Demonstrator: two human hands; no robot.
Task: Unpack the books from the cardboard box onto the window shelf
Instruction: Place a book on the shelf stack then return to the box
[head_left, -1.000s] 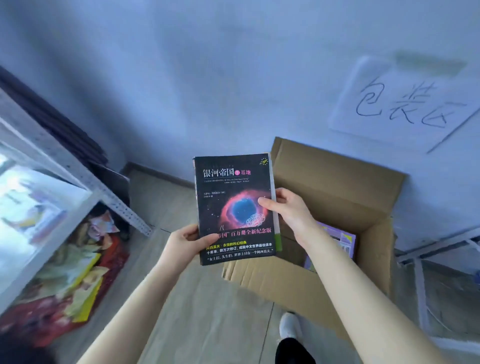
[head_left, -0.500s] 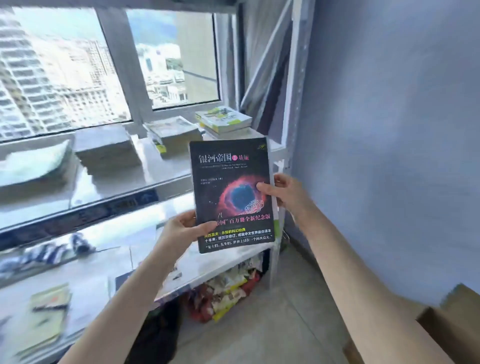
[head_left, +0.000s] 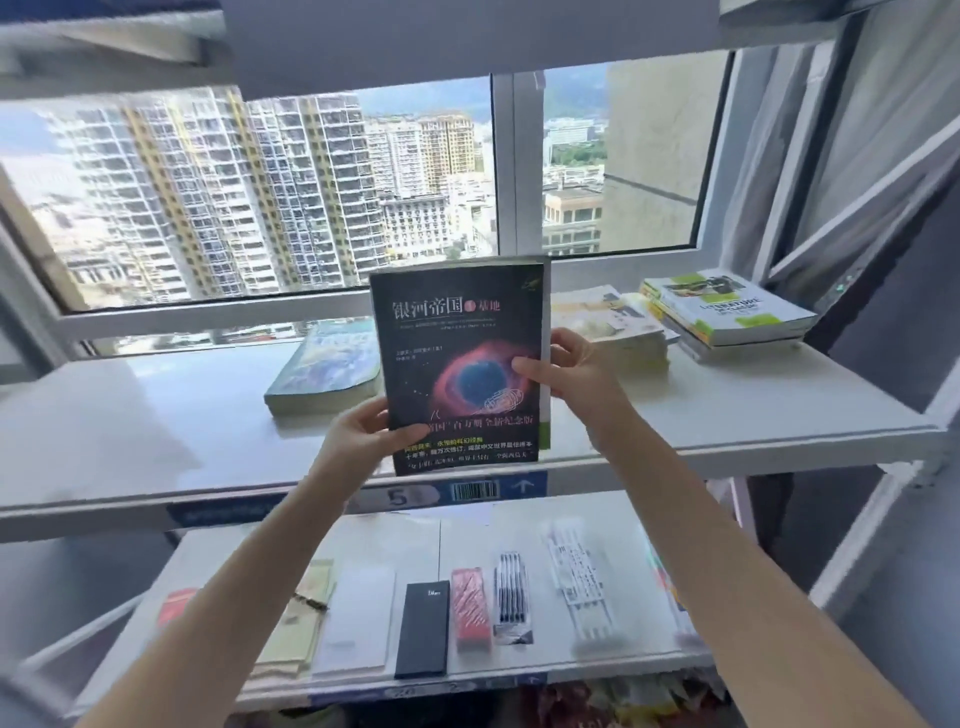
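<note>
I hold a black book (head_left: 457, 332) with a red and blue nebula on its cover upright in front of the window shelf (head_left: 156, 415). My left hand (head_left: 363, 434) grips its lower left corner. My right hand (head_left: 566, 369) grips its right edge, thumb across the cover. On the shelf behind it lies a thick blue-green book (head_left: 327, 371), with a pale stack of books (head_left: 613, 322) and a green and white stack (head_left: 727, 314) further right. The cardboard box is out of view.
Under the window shelf is a lower shelf (head_left: 623, 670) carrying a black case (head_left: 422, 629), a red packet (head_left: 470, 608), pen packs (head_left: 511, 597) and yellow paper (head_left: 298, 618). White metal uprights (head_left: 857, 530) frame the right side. A window (head_left: 260, 192) rises behind.
My view has swung from the box and blue wall round to face the window shelves. The book has travelled with both hands and now stands over the window shelf.
</note>
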